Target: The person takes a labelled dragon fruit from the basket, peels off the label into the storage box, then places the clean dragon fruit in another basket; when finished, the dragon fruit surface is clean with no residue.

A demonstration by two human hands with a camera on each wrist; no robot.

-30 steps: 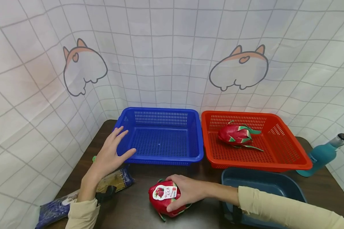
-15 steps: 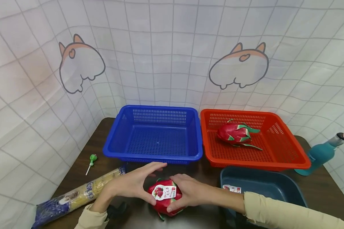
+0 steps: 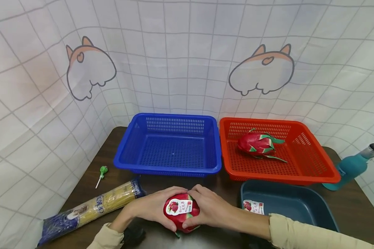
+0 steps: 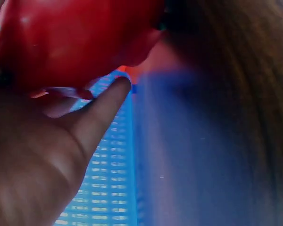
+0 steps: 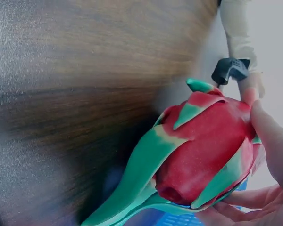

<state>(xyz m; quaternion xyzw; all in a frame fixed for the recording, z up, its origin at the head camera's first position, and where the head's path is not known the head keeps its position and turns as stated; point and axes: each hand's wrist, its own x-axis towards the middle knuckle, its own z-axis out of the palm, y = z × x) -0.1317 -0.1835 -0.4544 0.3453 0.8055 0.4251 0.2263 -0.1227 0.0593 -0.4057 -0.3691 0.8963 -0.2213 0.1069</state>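
Both of my hands close around a red dragon fruit point(image 3: 178, 218) with green-tipped scales and a white label on top, at the front middle of the table. My left hand point(image 3: 152, 209) holds its left side, thumb at the front and fingers around the back. On the other side my right hand point(image 3: 212, 210) grips it, the fingertips of both hands nearly meeting behind it. In the right wrist view the dragon fruit point(image 5: 203, 150) shows its long green scales low over the dark wood. The left wrist view shows its smooth red skin against the left hand point(image 4: 37, 160).
Behind are a blue basket point(image 3: 166, 170) and a red basket point(image 3: 285, 178) with another dragon fruit point(image 3: 255, 143). A dark blue tray point(image 3: 286, 188) with a label point(image 3: 253, 206) stands right. A blue bottle point(image 3: 350, 169), a pasta packet point(image 3: 93, 211) and a green lollipop point(image 3: 103, 171) lie toward the sides.
My left hand has come from over the blue basket's left side down and right to the dragon fruit, and now holds it. The right hand keeps its grip on the fruit.
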